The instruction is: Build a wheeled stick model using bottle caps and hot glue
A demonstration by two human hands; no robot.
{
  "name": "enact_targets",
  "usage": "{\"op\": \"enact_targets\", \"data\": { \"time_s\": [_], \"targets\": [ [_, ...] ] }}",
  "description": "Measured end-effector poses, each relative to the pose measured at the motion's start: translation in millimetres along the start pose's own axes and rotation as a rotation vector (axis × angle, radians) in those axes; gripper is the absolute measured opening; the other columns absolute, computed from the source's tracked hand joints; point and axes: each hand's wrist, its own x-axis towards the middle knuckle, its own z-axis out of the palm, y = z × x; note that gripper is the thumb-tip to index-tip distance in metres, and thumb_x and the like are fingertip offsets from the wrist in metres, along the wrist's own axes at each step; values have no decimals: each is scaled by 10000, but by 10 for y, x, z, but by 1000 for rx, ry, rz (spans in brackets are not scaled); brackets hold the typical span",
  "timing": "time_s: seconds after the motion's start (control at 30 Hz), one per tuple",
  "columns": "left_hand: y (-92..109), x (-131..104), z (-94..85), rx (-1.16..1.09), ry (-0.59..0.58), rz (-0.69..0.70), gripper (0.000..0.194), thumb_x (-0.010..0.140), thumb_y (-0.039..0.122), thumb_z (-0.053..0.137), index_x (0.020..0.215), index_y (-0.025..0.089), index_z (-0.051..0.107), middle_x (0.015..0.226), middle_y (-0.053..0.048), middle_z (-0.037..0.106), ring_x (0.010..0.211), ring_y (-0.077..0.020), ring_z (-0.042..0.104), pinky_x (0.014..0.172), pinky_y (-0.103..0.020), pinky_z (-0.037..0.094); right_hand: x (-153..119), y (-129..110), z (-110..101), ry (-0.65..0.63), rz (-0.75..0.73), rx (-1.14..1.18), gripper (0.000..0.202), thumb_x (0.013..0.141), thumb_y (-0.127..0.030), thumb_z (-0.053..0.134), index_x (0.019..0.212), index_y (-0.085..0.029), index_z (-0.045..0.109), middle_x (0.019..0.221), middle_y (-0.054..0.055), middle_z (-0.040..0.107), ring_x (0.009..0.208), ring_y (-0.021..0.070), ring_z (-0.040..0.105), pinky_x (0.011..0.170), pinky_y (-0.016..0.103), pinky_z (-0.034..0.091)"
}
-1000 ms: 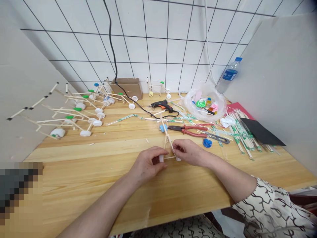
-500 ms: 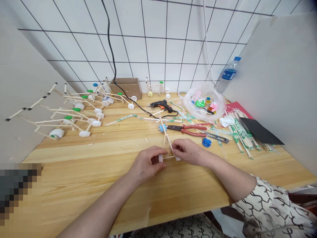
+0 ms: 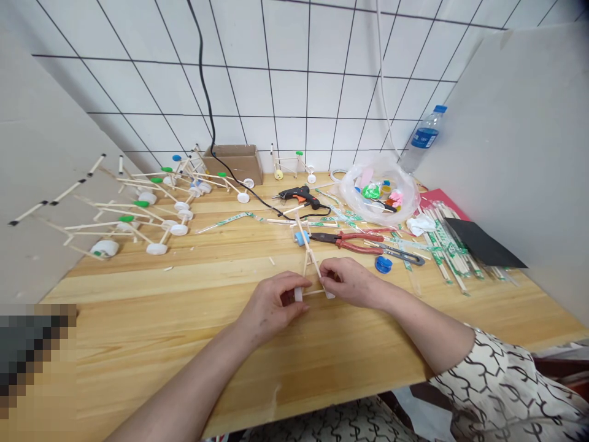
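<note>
A small tricycle frame of thin wooden sticks (image 3: 303, 232) stands on the table in front of me, with a blue wheel (image 3: 302, 238) at its far end. Two white wheels sit at its near end, joined by a stick axle (image 3: 315, 293). My left hand (image 3: 272, 302) curls its thumb and fingers around the left white wheel (image 3: 299, 294). At the other side, the fingertips of my right hand (image 3: 346, 281) pinch the slanting stick just above the right white wheel (image 3: 329, 294), which they partly hide.
Red-handled pliers (image 3: 354, 240), a glue gun (image 3: 300, 196) and a blue cap (image 3: 383, 264) lie beyond my hands. Wrapped chopsticks (image 3: 453, 255) and a plastic bag (image 3: 350, 199) are at right. Several stick tricycles (image 3: 133, 215) stand at left, near a cardboard box (image 3: 237, 164).
The hands and the stick tricycle hold the same position. Only a very slight shift of the whole view shows.
</note>
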Motion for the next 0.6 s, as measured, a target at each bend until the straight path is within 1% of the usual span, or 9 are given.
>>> {"op": "enact_targets", "data": {
  "time_s": [0.1,0.23,0.6],
  "targets": [
    [5,-1,1,37,-2,9,254,654,101,627,901,146,669,848,-38,612,677,-122,549,619,-229,442,10,13,11,8,-7,-17,112,714,-106,473,620,-167,477,557,-45,460,515,79,392,487,205,255],
    [8,-5,-3,50,-11,20,262,661,104,625,917,143,667,876,-44,615,674,-119,548,619,-228,440,14,14,11,9,-16,-37,124,711,-102,470,605,-166,468,557,-45,452,516,79,388,494,208,257],
    [1,-4,-3,52,0,27,246,666,124,634,907,158,670,876,-43,623,686,-124,553,638,-235,450,7,27,16,4,-12,4,106,709,-106,475,622,-165,483,555,-49,458,514,76,394,484,199,261]
  ]
}}
